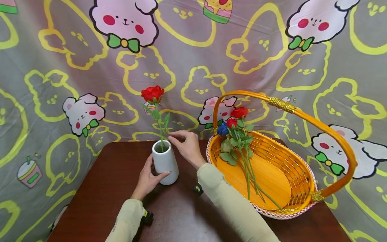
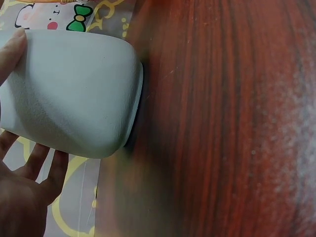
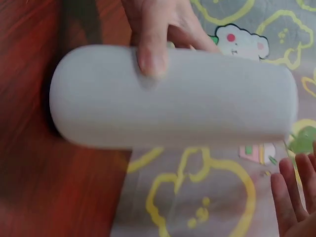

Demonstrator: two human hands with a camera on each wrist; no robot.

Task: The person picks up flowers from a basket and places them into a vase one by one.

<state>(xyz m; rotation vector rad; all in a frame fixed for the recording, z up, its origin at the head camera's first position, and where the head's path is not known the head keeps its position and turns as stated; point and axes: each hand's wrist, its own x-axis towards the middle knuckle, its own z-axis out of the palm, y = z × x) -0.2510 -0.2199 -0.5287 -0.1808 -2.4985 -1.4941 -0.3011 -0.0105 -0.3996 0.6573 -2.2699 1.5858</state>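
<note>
A red artificial rose (image 1: 152,94) stands upright, its green stem going into the mouth of a white vase (image 1: 165,164). My left hand (image 1: 151,176) grips the vase low on its body, thumb across the front; in the left wrist view, fingers (image 2: 57,173) touch its side. My right hand (image 1: 187,144) is just right of the stem above the rim, with thumb and forefinger pinched together at a small leaf of the rose. In the right wrist view its other fingers (image 3: 291,192) extend beside the vase mouth, near a green leaf (image 3: 303,140).
An orange woven basket (image 1: 272,201) with a tall arched handle stands on the right of the dark brown table (image 1: 99,188). Inside it lie red roses (image 1: 239,112) and a blue flower (image 1: 223,129), stems towards the front. A cartoon-print cloth (image 1: 187,57) hangs behind.
</note>
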